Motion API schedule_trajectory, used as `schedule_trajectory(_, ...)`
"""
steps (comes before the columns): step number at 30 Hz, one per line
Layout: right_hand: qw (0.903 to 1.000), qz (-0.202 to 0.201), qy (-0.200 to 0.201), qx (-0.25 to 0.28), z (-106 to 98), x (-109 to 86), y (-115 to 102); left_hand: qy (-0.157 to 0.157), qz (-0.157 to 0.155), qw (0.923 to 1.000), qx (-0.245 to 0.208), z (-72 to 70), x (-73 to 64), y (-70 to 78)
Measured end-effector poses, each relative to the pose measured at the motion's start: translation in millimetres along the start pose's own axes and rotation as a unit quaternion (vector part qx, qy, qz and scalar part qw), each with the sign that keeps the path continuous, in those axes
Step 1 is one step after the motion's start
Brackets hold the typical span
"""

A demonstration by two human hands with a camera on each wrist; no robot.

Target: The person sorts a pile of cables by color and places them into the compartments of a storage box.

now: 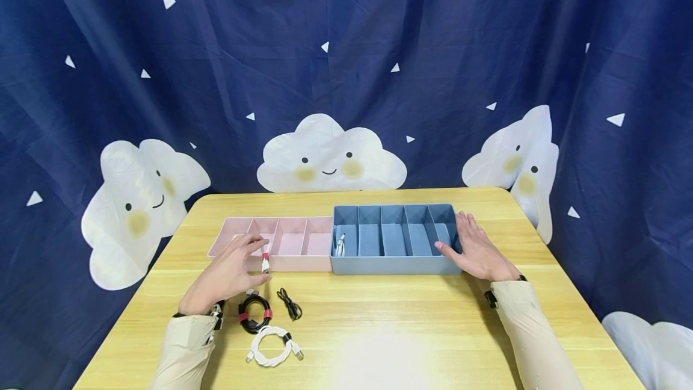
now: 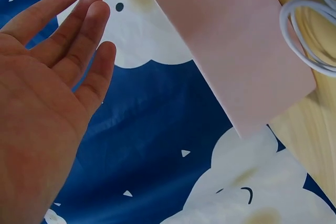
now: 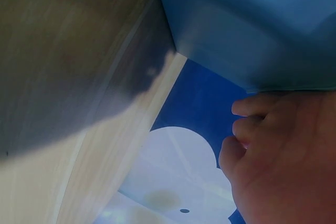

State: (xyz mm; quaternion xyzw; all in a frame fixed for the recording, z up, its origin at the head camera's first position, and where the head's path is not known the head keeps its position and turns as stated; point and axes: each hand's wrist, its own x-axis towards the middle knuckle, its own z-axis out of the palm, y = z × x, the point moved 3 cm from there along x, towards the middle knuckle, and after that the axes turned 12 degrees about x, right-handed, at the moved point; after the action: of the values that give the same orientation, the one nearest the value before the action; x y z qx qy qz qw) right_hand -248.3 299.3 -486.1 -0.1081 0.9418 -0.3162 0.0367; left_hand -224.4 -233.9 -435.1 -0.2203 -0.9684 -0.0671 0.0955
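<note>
We see our left hand [image 1: 233, 272] pinching a red-banded white cable [image 1: 265, 265], its long axis pointing away from us. The cable overlaps the pink divided organizer [image 1: 303, 264] in view; our right hand [image 1: 479, 251], farther from it, rests loosely against the blue organizer's [image 1: 395, 266] right end.

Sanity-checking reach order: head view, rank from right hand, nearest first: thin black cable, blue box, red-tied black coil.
1. Blue box: right hand touches its right end.
2. Thin black cable: in front of the boxes, leftward.
3. Red-tied black coil: left of that cable.
</note>
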Motion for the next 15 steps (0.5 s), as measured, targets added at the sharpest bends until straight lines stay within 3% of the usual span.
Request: schedule_trajectory(15, 1.0, -0.001, 0.0, 0.001, -0.1, 0.9, 1.1, 0.008, 0.017, 0.9998, -0.001, -3.1, 12.8, 10.4)
